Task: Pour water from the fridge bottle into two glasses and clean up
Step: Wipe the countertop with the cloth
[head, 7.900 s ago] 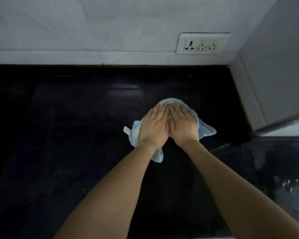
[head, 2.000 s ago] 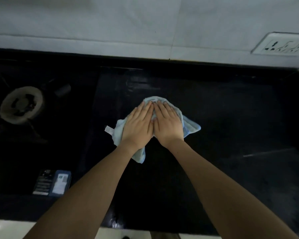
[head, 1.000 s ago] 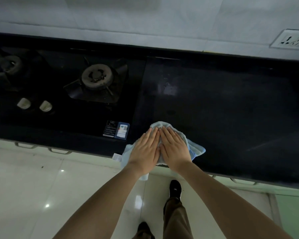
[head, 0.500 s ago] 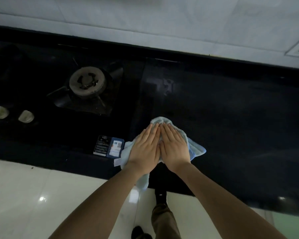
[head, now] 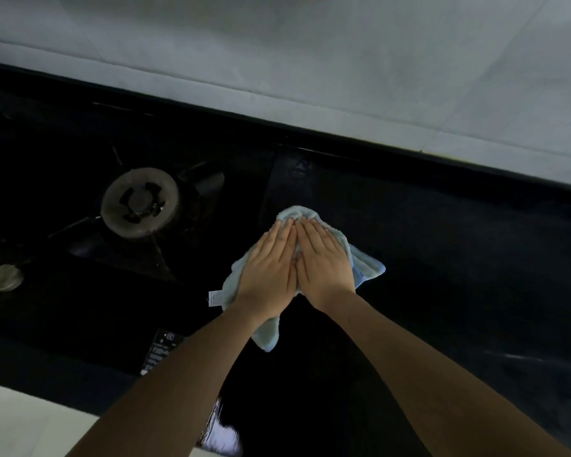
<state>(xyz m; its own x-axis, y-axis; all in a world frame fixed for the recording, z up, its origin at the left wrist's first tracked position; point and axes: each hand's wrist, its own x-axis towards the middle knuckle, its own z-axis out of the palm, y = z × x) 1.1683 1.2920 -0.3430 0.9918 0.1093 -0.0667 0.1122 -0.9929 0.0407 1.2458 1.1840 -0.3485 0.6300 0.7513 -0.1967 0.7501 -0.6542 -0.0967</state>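
Both hands, left hand (head: 267, 270) and right hand (head: 323, 265), fingers flat, pressing cloth (head: 365, 267), pushing it up bench (head: 459, 275) from front edge; wiping continuing.

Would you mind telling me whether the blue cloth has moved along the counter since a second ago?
Yes. The blue cloth has slid away from the counter's front edge toward the wall, now lying level with the stove burner.

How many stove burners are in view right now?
1. The burner sits on the black hob, to the left of the light blue cloth that the left hand and right hand press flat. Others may lie beyond the left edge of the frame.
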